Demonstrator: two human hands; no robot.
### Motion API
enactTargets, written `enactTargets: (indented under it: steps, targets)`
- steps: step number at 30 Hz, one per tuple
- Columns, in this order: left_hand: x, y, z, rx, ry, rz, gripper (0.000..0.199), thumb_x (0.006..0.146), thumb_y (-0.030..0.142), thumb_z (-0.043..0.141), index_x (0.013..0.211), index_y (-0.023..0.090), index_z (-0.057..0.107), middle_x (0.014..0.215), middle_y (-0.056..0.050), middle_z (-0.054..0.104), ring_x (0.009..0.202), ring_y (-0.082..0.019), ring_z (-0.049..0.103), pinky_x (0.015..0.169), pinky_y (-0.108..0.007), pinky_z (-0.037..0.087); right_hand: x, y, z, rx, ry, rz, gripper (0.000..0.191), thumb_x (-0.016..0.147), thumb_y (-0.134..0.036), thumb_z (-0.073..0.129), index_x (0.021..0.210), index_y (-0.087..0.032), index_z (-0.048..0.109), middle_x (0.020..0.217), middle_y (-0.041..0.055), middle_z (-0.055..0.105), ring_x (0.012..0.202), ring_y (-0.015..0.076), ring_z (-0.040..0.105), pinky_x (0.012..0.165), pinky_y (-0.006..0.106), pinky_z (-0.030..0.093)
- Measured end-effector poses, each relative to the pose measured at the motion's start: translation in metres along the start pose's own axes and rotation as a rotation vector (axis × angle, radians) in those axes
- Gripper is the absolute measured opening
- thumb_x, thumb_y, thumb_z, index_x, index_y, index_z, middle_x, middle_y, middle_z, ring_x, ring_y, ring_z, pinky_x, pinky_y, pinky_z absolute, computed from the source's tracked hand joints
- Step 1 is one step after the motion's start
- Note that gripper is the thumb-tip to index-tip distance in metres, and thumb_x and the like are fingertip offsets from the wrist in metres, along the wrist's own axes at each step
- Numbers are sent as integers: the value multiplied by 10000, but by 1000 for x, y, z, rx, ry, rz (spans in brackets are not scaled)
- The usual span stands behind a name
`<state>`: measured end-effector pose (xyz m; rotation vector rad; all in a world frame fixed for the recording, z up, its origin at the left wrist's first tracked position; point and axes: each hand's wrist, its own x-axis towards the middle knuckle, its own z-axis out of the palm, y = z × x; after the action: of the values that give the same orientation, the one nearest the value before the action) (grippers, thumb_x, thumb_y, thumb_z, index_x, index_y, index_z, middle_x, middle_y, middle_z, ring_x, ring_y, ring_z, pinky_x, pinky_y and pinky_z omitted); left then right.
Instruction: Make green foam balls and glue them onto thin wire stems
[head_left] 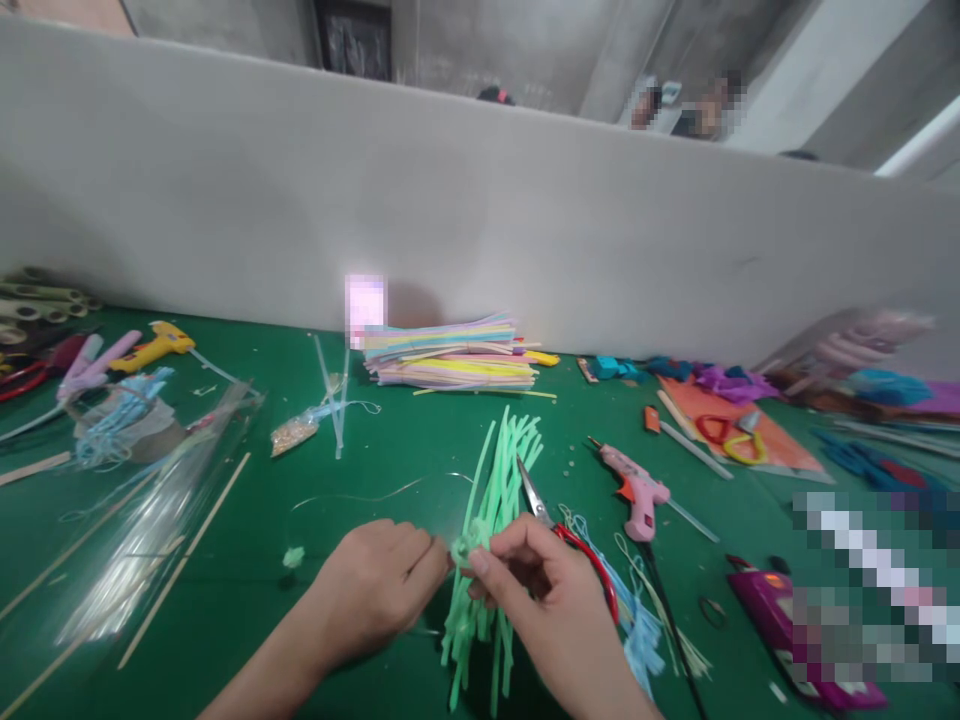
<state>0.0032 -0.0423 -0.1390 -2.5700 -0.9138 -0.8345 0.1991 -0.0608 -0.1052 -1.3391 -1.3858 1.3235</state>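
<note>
Between the thumb and fingers of my right hand (555, 590) is a small curled green pipe cleaner piece (466, 543). My left hand (379, 578) is closed in a fist against the left side of that piece; whatever its fingertips grip is hidden. Beneath both hands lies a loose bundle of light green pipe cleaners (504, 470). A thin wire (375, 497) curves leftward across the table from near my fingers. One small green curled piece (293, 557) sits left of my left hand. Red-handled scissors (586, 552) lie partly behind my right hand, their blades resting by the bundle.
On the green table (247, 560), a pink glue gun (637, 490) and blue strings (641, 640) are at right. Multicoloured pipe cleaners (450, 355) lie against the grey partition (480, 210). Leftward are a bag of beads (294, 434), a yellow glue gun (154, 347) and thin sticks (185, 560).
</note>
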Motion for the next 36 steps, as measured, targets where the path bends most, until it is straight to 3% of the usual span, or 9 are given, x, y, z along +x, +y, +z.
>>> enactTargets:
  steps: [2,4,7,10,16,23,27,32,36]
  targets:
    - [-3,2,3,4,-3,20,254,947,100,486,716,199,528,597,14,492,531,-164,405,508,-352,234,4,-1,5,-135,6,-67,265,883,-445,674,753,-226,602,606,3,673,556,163,655,521,261,480]
    - [-5,3,6,9,3,40,219,936,99,508,738,190,536,609,11,506,536,-162,415,511,-349,236,8,-1,11,-316,43,-229,188,927,-374,630,821,-219,646,648,14,692,564,166,656,529,270,475]
    - [-5,6,8,14,6,61,150,928,98,531,803,168,572,623,9,527,542,-166,431,513,-355,247,13,0,16,-697,182,-555,159,975,-248,562,919,-199,702,797,64,712,696,198,664,619,308,472]
    - [-3,8,6,17,14,67,164,932,79,507,816,158,592,620,5,528,540,-174,434,507,-369,249,16,2,18,-991,299,-719,217,982,-190,536,855,-183,712,755,67,654,681,206,600,597,320,409]
    - [-1,9,3,16,50,40,247,936,102,518,706,188,541,591,9,496,535,-165,411,508,-366,235,15,3,17,-1142,366,-848,186,913,-57,572,1015,-159,689,869,79,639,764,220,516,652,332,399]
    - [7,12,-1,-13,52,60,262,968,90,420,767,170,569,591,7,517,525,-162,418,503,-348,262,13,-11,21,-1198,384,-729,217,819,15,531,893,-157,640,935,121,573,780,255,468,669,384,432]
    - [9,8,-4,-16,77,70,252,995,88,379,983,140,626,590,19,539,510,-158,440,489,-330,261,13,-12,18,-1064,356,-691,240,829,3,493,952,-173,602,995,116,535,837,256,485,694,379,450]
    - [4,7,-8,-31,100,54,295,994,120,477,1247,207,601,576,55,543,467,-143,421,489,-319,221,10,-3,9,-535,360,-612,140,928,-156,526,1044,-232,546,1056,76,508,928,219,534,750,341,485]
    - [4,9,-8,-94,117,53,264,1002,170,509,1242,137,614,577,44,554,476,-145,445,481,-323,230,9,6,3,-82,353,-349,192,943,-345,602,1100,-262,530,1048,47,576,874,175,593,756,300,514]
